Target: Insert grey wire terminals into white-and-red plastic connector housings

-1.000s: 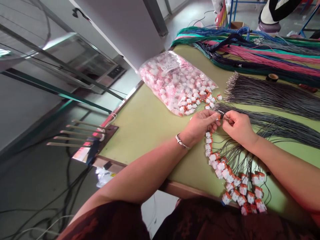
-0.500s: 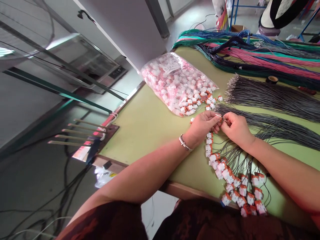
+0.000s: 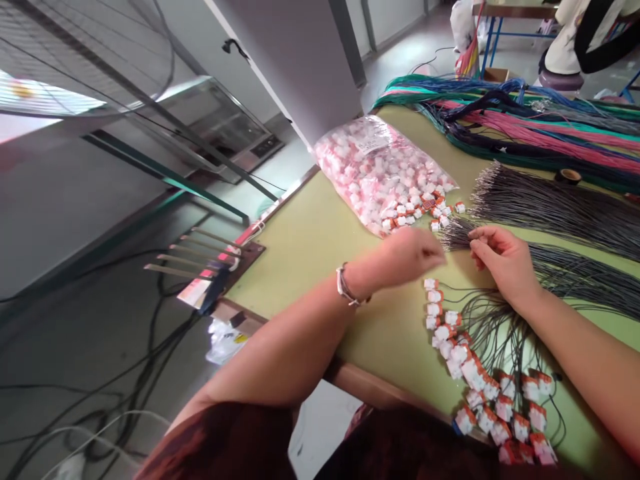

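My left hand, smeared by motion, hovers over the table with its fingers curled; whether it holds anything is hidden. At the tip end of a black wire bundle, the thumb and forefinger of my right hand are pinched together. What lies between those fingertips is too small to make out. Below both hands, white-and-orange connectors with black wires in them run in a row towards the table's front edge and pile up there. Several loose connectors lie beyond my hands.
A clear plastic bag full of connectors lies at the back left. Another black wire bundle, a roll of black tape and coloured wire bundles lie to the right. A rack of metal prongs juts from the table's left edge.
My hands were together at a connector and have parted. The left has drawn back to the left; the right has moved to the wire tips. The camera view has shifted.
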`<state>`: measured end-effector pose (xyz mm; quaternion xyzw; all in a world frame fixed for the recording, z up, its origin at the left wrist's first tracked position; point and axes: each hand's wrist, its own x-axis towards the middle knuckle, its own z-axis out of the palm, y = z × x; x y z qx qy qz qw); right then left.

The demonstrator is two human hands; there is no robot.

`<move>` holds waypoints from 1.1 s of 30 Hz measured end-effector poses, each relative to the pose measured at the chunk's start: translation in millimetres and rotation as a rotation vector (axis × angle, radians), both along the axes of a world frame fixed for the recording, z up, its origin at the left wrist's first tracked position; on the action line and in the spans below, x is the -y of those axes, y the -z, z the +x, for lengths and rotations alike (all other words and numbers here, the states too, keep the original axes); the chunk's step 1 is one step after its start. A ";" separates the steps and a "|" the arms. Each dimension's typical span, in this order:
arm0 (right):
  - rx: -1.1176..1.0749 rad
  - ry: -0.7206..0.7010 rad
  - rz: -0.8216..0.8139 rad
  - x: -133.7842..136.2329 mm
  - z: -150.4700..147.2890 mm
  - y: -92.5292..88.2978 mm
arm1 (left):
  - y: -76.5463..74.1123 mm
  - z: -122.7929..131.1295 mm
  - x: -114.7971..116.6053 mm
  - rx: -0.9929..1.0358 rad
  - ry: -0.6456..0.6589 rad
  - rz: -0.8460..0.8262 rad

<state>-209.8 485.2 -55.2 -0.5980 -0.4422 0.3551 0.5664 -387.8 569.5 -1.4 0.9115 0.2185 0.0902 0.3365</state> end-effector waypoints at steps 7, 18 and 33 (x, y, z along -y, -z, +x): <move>0.329 0.004 0.044 1.7 -8.6 -5.7 | 16.1 -8.8 -21.8 -0.443 -0.382 0.367; 0.283 0.016 -0.003 4.5 -11.0 -15.2 | 19.6 -1.7 -19.6 0.307 -0.357 -0.568; 0.424 0.005 0.092 7.1 -9.9 -9.7 | 41.2 18.0 -6.2 0.554 -0.372 -1.359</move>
